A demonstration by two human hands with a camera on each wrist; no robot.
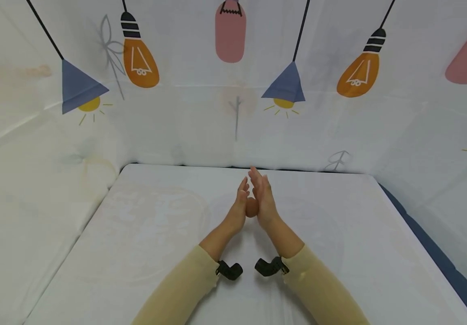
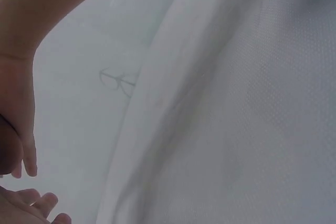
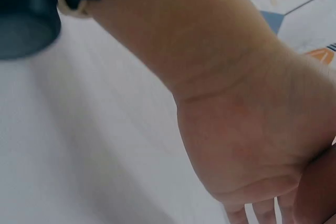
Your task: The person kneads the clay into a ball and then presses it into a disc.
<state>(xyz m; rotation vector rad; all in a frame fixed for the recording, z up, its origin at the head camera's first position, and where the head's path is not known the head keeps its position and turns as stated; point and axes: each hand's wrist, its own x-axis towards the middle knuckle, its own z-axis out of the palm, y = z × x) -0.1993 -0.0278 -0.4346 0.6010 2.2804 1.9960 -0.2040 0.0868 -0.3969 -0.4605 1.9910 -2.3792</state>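
Note:
Between the two palms sits a small round brown ball, smooth-looking and a bit wider than a thumb. My left hand stands on edge against its left side, fingers fairly straight and pointing away. From the other side my right hand presses its palm to the ball, its extended fingers reaching slightly farther forward. Fingertips of both hands come close together beyond the ball. Only part of the brown ball shows at the left border of the left wrist view, and part of it at the right wrist view's lower right.
Beneath the hands is a white-covered table. A white cloth printed with lamps and bulbs hangs behind it and along the sides. Black wrist cameras sit at both cuffs, close to each other above the table.

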